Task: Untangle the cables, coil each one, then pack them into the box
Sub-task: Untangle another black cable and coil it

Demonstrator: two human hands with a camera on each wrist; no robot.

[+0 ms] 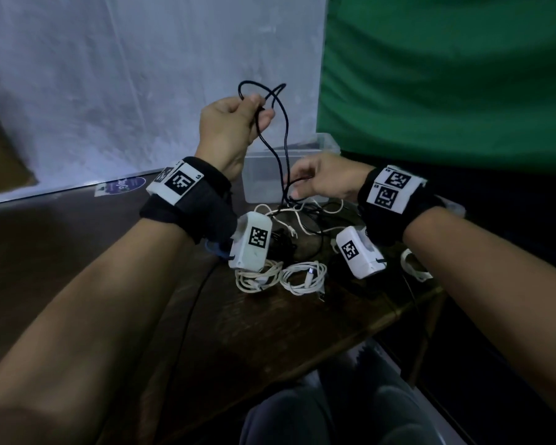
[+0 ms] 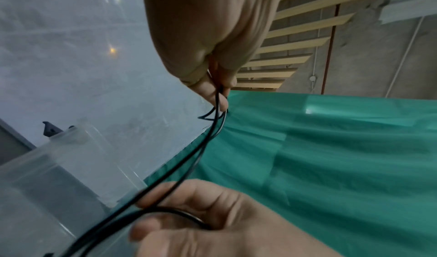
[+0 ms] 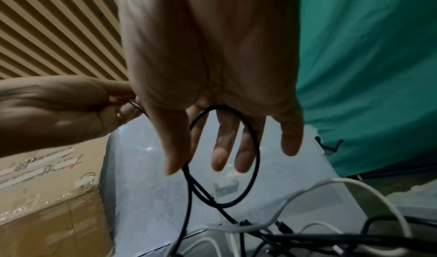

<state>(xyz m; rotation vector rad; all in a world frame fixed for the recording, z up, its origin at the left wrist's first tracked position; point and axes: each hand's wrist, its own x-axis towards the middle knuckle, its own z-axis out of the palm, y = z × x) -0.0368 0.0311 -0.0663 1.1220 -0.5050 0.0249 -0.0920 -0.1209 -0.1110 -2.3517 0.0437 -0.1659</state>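
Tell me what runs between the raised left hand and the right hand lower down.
Black cable strands hang from the left hand to the right hand, shown in head and left wrist views.

Left grip raised, fingers pinched; right grip lower, fingers loose
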